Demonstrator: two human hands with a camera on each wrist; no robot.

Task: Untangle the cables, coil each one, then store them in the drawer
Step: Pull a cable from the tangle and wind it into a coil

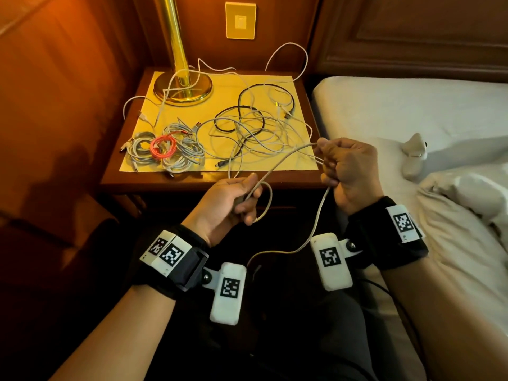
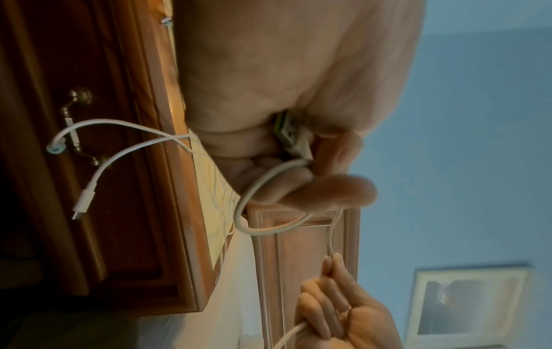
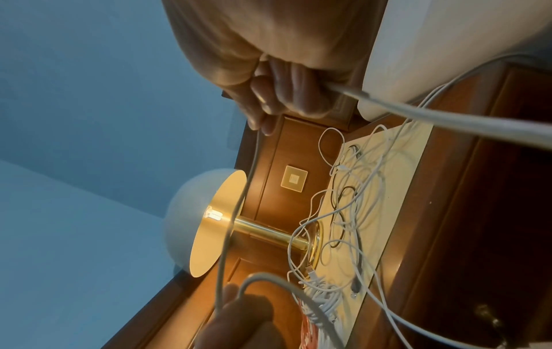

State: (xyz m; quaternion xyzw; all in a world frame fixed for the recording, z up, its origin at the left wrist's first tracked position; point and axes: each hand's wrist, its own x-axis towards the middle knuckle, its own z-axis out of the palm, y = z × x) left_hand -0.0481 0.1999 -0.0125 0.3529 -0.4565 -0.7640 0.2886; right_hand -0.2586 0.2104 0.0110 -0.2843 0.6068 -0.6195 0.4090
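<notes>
A white cable [image 1: 286, 158] runs between both hands in front of the nightstand [image 1: 154, 182]. My left hand [image 1: 233, 199] grips its USB plug end [image 2: 291, 132] with a small loop [image 2: 262, 203] hanging under the fingers. My right hand [image 1: 346, 171] is curled round the same cable [image 3: 448, 115] further along, and the slack [image 1: 310, 232] droops below toward my lap. A tangle of white and black cables [image 1: 255, 130] lies on the yellow mat [image 1: 291, 86]. Several coiled cables, one red [image 1: 163, 148], sit at the mat's front left. The drawer front with its handle [image 2: 74, 127] is closed.
A brass lamp [image 1: 182, 86] stands at the back left of the nightstand, with white cable draped round its base. A bed with white sheets [image 1: 412, 111] lies to the right. A wall switch plate [image 1: 240, 20] is behind. Another cable end [image 2: 85, 200] dangles over the drawer front.
</notes>
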